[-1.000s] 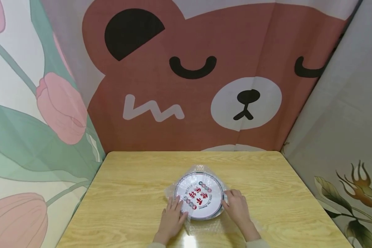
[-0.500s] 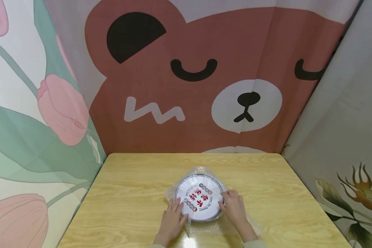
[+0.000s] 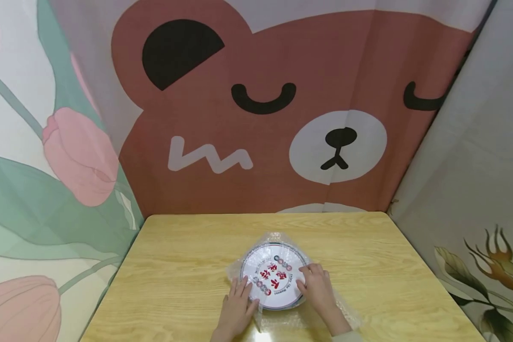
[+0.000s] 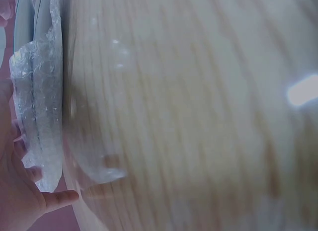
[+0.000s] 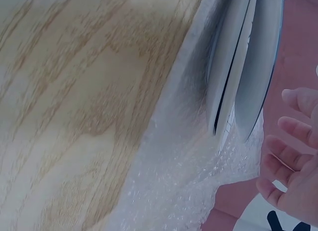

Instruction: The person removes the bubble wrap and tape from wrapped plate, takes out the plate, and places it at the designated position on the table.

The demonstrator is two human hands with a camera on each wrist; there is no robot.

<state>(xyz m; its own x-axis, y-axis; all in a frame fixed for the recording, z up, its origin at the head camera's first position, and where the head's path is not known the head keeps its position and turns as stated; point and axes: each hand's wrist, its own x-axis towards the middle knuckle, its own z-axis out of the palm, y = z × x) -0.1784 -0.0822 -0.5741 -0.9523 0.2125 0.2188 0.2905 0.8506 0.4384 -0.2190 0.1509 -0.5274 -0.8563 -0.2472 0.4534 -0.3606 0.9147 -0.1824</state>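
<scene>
Plates [image 3: 275, 274], on bubble wrap [image 5: 171, 161] mid-surface [image 3: 162, 275] | wide room left | left hand [image 3: 236, 306]: fingers spread, at left rim | right hand [image 3: 318, 290]: fingers apart, loosely bent, by right rim | right wrist view, unlike head: gap between stacked rims

Fingers [image 5: 294, 127] near at least 2 stacked plates [image 5: 260, 62] on bubble wrap [image 5: 171, 151] (wooden tabletop [image 5: 74, 97] beneath).

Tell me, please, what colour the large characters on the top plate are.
Red, on the white top plate; the head view shows them best.

Left hand [image 3: 236, 306] outspread, right hand [image 3: 318, 290] half-curled
</scene>
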